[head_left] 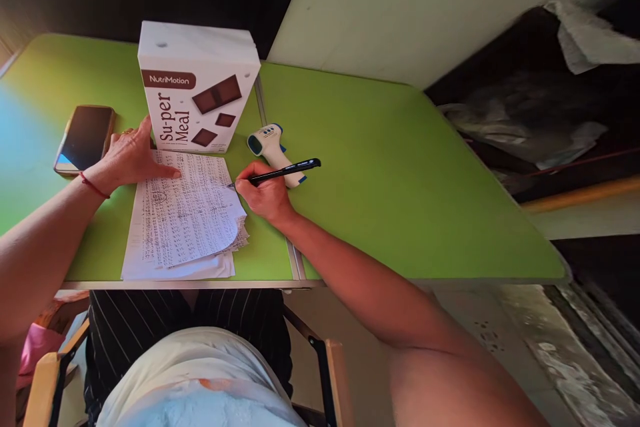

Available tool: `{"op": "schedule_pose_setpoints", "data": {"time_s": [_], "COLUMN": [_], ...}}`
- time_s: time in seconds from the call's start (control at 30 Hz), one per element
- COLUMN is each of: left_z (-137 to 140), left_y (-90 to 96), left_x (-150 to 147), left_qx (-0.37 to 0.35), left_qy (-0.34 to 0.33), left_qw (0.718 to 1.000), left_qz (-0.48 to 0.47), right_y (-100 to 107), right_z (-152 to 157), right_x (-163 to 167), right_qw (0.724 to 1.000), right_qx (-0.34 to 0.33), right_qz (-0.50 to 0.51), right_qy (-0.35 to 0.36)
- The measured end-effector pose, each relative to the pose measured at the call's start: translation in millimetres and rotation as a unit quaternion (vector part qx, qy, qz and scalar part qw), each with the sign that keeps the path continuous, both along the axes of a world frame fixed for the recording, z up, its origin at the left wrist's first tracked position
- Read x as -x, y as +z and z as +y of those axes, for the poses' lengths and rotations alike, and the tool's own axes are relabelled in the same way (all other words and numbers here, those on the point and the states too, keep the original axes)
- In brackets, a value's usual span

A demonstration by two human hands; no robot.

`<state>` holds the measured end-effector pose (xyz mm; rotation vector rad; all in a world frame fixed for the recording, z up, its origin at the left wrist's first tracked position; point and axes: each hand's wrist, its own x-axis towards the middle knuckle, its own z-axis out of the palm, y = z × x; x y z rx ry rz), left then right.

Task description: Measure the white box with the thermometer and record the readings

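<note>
Fingers of the right hand [265,195] are pressed together around a black pen [283,172], pinching it near the tip; the tip meets the right edge of the top sheet in a stack of papers [185,220], and the pen's back end slants up to the right. The papers, covered in dense handwriting, lie near the front edge of the green tabletop [400,167], left of the seam that runs across it, with the lower right corner of the top sheets curling up. The left hand [131,157] lies flat on the upper left corner of the papers, fingers loosely spread and stretched out, gripping nothing. A red thread [93,185] circles its wrist. Just behind the papers stands a white box [197,90] printed with brown squares. A phone [85,139] lies face up toward the left edge, just beside the left hand. A white and blue thermometer [273,147] lies behind the right hand, under the pen.
</note>
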<state>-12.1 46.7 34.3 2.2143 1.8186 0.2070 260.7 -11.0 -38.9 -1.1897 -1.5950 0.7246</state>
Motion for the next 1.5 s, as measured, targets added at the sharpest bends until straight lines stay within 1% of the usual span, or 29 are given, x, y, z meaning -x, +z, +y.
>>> {"op": "schedule_pose_setpoints", "data": {"time_s": [0.2, 0.33, 0.47, 0.73, 0.9, 1.0, 1.17, 1.33, 1.5], "left_z": [-0.6, -0.4, 0.3, 3.0, 2.9, 1.9, 0.9, -0.1, 0.3], "left_y": [-1.0, -2.8, -4.4, -6.2, -6.4, -5.0, -3.2, -1.9, -3.0], "left_x": [-0.4, 1.1, 2.4, 2.9, 2.5, 0.9, 1.0, 1.3, 1.4], "left_qx": [-0.013, -0.026, -0.030, -0.029, -0.032, -0.026, -0.022, -0.022, -0.017], "left_qy": [-0.011, -0.022, -0.020, -0.016, -0.017, -0.006, -0.011, -0.015, -0.011], "left_qw": [1.000, 0.999, 0.999, 0.999, 0.999, 0.999, 1.000, 1.000, 1.000], "left_qz": [0.008, 0.015, 0.007, 0.015, 0.009, 0.019, 0.015, 0.014, 0.012], "right_y": [3.3, 3.9, 3.6, 3.5, 2.6, 2.7, 2.9, 1.9, 2.8], "right_z": [-0.6, -0.9, -1.4, -0.1, 0.3, 0.4, 0.2, -0.1, -0.1], "right_x": [0.7, 0.8, 0.5, -0.4, 0.5, 0.3, -0.3, 0.0, -0.4], "right_qw": [0.999, 0.999, 0.999, 1.000, 1.000, 1.000, 1.000, 1.000, 0.999], "right_qx": [0.007, 0.005, 0.013, 0.014, 0.024, 0.021, 0.013, 0.008, 0.006], "right_qz": [-0.041, -0.037, -0.031, 0.001, -0.006, -0.011, -0.020, -0.009, -0.036], "right_qy": [0.006, 0.010, 0.009, -0.015, -0.016, -0.013, -0.005, -0.020, -0.023]}}
